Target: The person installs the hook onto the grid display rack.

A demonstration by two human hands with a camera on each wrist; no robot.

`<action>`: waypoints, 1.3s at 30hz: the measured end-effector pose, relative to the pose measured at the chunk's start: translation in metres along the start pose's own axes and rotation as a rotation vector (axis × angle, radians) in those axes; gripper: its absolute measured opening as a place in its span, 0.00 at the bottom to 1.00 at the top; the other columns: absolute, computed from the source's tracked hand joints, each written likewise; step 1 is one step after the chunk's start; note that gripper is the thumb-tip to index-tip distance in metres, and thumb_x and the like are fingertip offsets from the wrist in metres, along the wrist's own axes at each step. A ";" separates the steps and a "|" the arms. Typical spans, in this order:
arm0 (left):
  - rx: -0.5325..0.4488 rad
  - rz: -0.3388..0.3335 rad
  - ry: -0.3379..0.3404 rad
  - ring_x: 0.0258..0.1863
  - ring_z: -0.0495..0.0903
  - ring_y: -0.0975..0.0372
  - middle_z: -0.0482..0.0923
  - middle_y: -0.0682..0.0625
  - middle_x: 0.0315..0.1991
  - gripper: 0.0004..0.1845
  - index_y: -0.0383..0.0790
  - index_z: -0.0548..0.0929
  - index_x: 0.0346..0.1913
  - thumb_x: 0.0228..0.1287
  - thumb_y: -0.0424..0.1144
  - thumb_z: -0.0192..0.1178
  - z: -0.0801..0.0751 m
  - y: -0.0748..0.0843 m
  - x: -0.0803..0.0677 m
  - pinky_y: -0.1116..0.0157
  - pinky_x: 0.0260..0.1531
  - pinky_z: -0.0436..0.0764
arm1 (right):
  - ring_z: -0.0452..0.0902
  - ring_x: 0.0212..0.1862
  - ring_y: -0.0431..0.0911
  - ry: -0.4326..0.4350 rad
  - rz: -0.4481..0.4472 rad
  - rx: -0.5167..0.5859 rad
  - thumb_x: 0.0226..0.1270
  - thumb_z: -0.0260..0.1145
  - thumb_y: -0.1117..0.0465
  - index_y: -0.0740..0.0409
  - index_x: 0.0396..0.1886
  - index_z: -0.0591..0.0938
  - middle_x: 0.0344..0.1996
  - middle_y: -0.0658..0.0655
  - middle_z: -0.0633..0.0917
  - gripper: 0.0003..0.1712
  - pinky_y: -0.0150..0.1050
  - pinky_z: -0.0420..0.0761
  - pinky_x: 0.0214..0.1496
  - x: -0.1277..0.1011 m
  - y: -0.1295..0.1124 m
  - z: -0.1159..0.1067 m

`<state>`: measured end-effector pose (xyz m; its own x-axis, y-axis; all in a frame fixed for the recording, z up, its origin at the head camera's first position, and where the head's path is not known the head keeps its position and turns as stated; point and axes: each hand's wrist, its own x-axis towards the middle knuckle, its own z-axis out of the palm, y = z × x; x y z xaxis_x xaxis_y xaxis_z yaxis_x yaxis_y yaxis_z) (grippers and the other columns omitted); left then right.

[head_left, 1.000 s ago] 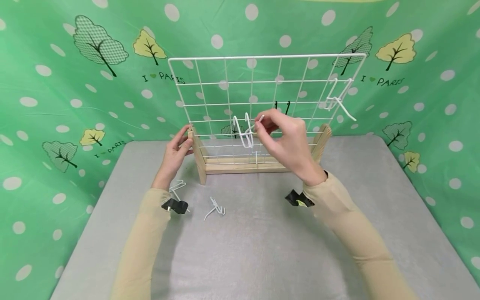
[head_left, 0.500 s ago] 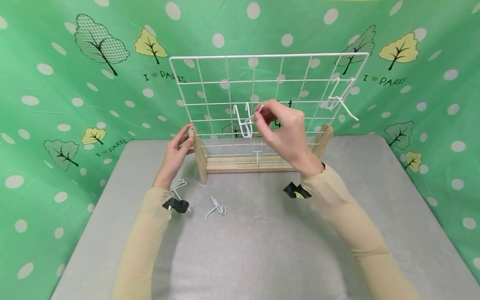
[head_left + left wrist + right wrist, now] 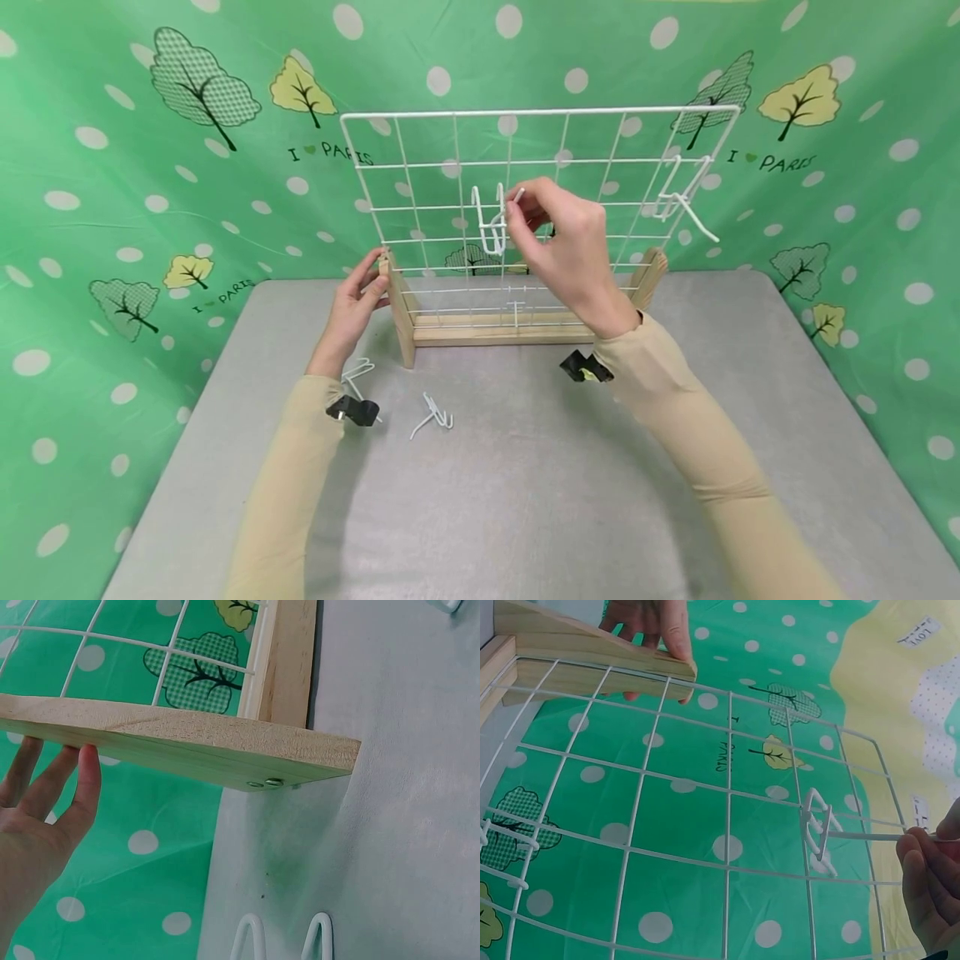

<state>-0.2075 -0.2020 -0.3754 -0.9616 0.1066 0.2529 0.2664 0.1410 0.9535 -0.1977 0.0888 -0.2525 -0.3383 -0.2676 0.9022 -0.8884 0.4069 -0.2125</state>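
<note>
My right hand (image 3: 566, 242) pinches the straight prong of a white wire hook (image 3: 491, 225) between thumb and fingers. The hook's two bent ends point up and overlap the middle of the white wire grid panel (image 3: 540, 111) in the head view. From the right wrist, the hook (image 3: 817, 832) shows close against a grid wire. My left hand (image 3: 352, 308) holds the upper part of the left wooden side post (image 3: 400, 329), thumb toward me and fingers around the outside. In the left wrist view, fingertips (image 3: 88, 761) touch the post's outer face.
Another white hook (image 3: 678, 200) hangs at the panel's upper right, and a further one (image 3: 515, 312) sits low near the middle. Two loose hooks lie on the grey table (image 3: 510, 508): one hook (image 3: 432, 412) in front, one (image 3: 358, 371) beside my left wrist. A green patterned curtain (image 3: 435, 42) stands behind.
My right hand has raised the hook along the panel, from the lower middle to a higher row of wires. The left hand stays at the post.
</note>
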 end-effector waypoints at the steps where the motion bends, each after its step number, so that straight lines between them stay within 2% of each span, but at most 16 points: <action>1: 0.000 0.000 0.001 0.50 0.74 0.61 0.68 0.30 0.61 0.26 0.34 0.59 0.73 0.76 0.33 0.47 0.000 0.000 0.000 0.68 0.45 0.81 | 0.80 0.26 0.44 -0.002 0.002 -0.005 0.63 0.59 0.76 0.70 0.33 0.80 0.24 0.59 0.83 0.03 0.31 0.82 0.29 0.000 0.000 0.001; 8: 0.003 0.000 0.005 0.51 0.74 0.60 0.68 0.30 0.62 0.26 0.34 0.59 0.73 0.76 0.34 0.48 0.000 0.001 -0.001 0.69 0.44 0.81 | 0.81 0.28 0.45 -0.056 0.004 -0.052 0.63 0.59 0.76 0.69 0.33 0.81 0.27 0.59 0.84 0.04 0.31 0.82 0.32 -0.003 0.001 0.005; 13: 0.002 -0.001 0.007 0.50 0.74 0.62 0.67 0.29 0.61 0.26 0.34 0.59 0.73 0.76 0.33 0.47 0.000 -0.001 0.000 0.67 0.45 0.81 | 0.81 0.29 0.46 -0.092 0.004 -0.046 0.62 0.60 0.76 0.68 0.33 0.81 0.28 0.59 0.84 0.04 0.30 0.82 0.33 -0.004 0.000 0.005; 18: -0.013 -0.008 0.015 0.51 0.74 0.62 0.67 0.31 0.62 0.26 0.37 0.59 0.73 0.76 0.32 0.47 -0.004 -0.018 0.005 0.67 0.45 0.81 | 0.80 0.29 0.45 -0.119 0.016 -0.029 0.61 0.61 0.76 0.68 0.33 0.81 0.27 0.59 0.84 0.04 0.32 0.82 0.32 -0.006 -0.002 0.005; 23: -0.017 -0.012 0.018 0.53 0.74 0.60 0.68 0.35 0.63 0.27 0.43 0.61 0.74 0.75 0.37 0.49 -0.007 -0.030 0.009 0.68 0.45 0.81 | 0.80 0.30 0.44 -0.164 0.024 -0.036 0.61 0.62 0.74 0.66 0.34 0.82 0.28 0.58 0.84 0.04 0.33 0.82 0.33 -0.010 -0.005 0.004; 29: -0.022 0.009 0.026 0.51 0.75 0.61 0.69 0.35 0.61 0.26 0.43 0.62 0.73 0.75 0.38 0.49 -0.006 -0.031 0.009 0.68 0.44 0.81 | 0.81 0.31 0.44 -0.206 0.029 -0.047 0.62 0.62 0.71 0.65 0.35 0.83 0.30 0.56 0.85 0.05 0.34 0.82 0.34 -0.015 -0.008 0.006; 39: -0.031 0.005 0.028 0.51 0.75 0.61 0.69 0.35 0.62 0.27 0.44 0.62 0.74 0.75 0.39 0.49 -0.006 -0.032 0.009 0.69 0.44 0.81 | 0.80 0.32 0.43 -0.234 0.034 -0.080 0.63 0.63 0.69 0.62 0.35 0.84 0.30 0.54 0.85 0.05 0.34 0.80 0.32 -0.026 -0.016 0.005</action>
<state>-0.2254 -0.2111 -0.4027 -0.9618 0.0797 0.2620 0.2697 0.1102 0.9566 -0.1763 0.0845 -0.2740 -0.4389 -0.4434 0.7815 -0.8508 0.4849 -0.2027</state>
